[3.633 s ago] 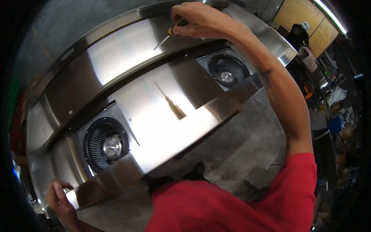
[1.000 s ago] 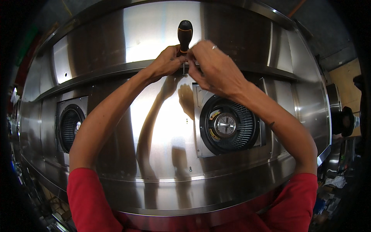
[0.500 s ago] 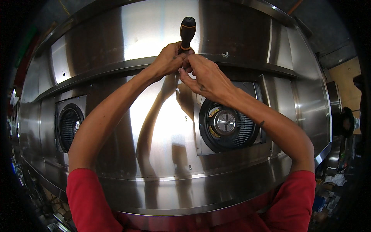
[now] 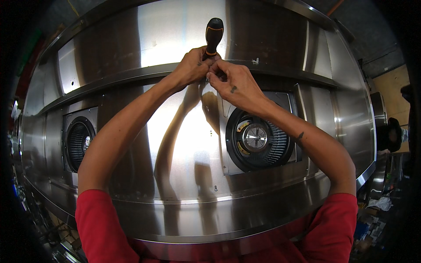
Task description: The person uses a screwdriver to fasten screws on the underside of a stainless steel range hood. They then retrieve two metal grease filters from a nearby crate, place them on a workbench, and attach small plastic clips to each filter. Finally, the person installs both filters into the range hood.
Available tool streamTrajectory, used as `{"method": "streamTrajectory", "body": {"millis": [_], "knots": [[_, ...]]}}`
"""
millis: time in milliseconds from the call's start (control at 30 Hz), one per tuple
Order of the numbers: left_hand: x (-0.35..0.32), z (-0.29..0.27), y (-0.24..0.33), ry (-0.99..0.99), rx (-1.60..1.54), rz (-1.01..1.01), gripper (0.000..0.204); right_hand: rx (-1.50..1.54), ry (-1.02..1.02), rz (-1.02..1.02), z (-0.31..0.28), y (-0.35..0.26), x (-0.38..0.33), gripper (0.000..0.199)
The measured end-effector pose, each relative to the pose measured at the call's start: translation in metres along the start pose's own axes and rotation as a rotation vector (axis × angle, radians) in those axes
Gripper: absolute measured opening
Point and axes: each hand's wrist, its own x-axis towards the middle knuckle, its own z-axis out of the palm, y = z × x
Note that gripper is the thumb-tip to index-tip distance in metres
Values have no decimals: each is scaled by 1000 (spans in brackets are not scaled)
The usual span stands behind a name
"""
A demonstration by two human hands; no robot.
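Observation:
A screwdriver (image 4: 214,36) with a black handle and orange trim points handle-up near the raised lip of a stainless steel housing (image 4: 175,118). My left hand (image 4: 194,65) is closed around its lower part, which hides most of the shaft. Just to the right, the thumb and forefinger of my right hand (image 4: 239,85) are pinched together close to my left fingers. Something small and shiny shows at those fingertips, but I cannot make out what it is. Below my right forearm is a round black blower wheel (image 4: 280,153) with a metal hub, set in a square opening.
A second blower wheel (image 4: 76,147) sits in an opening at the left, partly behind my left arm. Small metal hardware (image 4: 255,61) rests along the lip at right of my hands. A small slot or fastener (image 4: 215,188) marks the lower panel. Assorted clutter (image 4: 379,204) lies beyond the right side.
My right hand has shifted slightly down and right and turned a little, with its fingertips still pinched. The screwdriver and my left hand have barely moved.

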Motion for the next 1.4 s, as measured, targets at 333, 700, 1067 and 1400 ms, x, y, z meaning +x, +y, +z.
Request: {"method": "streamTrajectory", "body": {"millis": [333,700,1067,1400], "knots": [[0,1,3,-37,-23,-7,25,-5,8,-2,-2,8,-2,24],[-4,-7,10,-177,-25,-36,28,128,-51,98,-7,18,6,20],[-6,-5,9,-161,-37,22,18,684,-155,439,2,9,3,19],[-6,-4,7,-162,-42,-6,20,562,-142,338,13,18,5,24]]}}
